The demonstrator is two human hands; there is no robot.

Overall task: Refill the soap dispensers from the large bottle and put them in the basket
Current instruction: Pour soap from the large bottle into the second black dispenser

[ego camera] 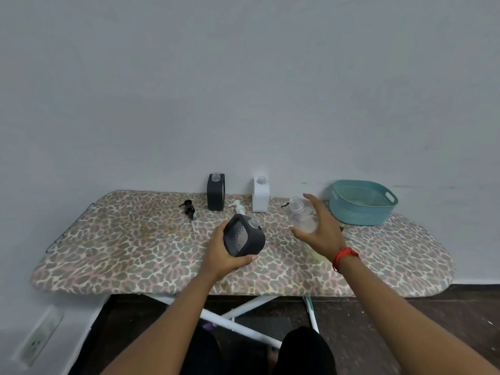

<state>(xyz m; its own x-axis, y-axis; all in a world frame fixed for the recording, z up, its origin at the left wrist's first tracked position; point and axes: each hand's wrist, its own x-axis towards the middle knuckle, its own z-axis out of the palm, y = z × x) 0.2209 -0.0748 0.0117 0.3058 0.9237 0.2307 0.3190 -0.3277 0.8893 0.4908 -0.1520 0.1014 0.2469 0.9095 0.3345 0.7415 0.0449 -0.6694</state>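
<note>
My left hand [221, 255] grips a dark grey square soap dispenser [243, 236], tilted with its open neck toward the right. My right hand [319, 228] wraps around a clear large bottle [301, 215] with an open neck, held tilted above the board. Another dark grey dispenser [216, 192] and a white dispenser [260, 194] stand uncapped by the wall. A black pump head [188, 208] lies at the left, a white pump head [238, 207] just behind the held dispenser. A teal basket [361, 209] sits at the right.
Everything rests on a leopard-print ironing board [135, 253] against a pale wall. White legs [238, 318] cross beneath it. A wall socket [40, 336] is at the lower left. A small dark object [285, 204] lies behind the clear bottle.
</note>
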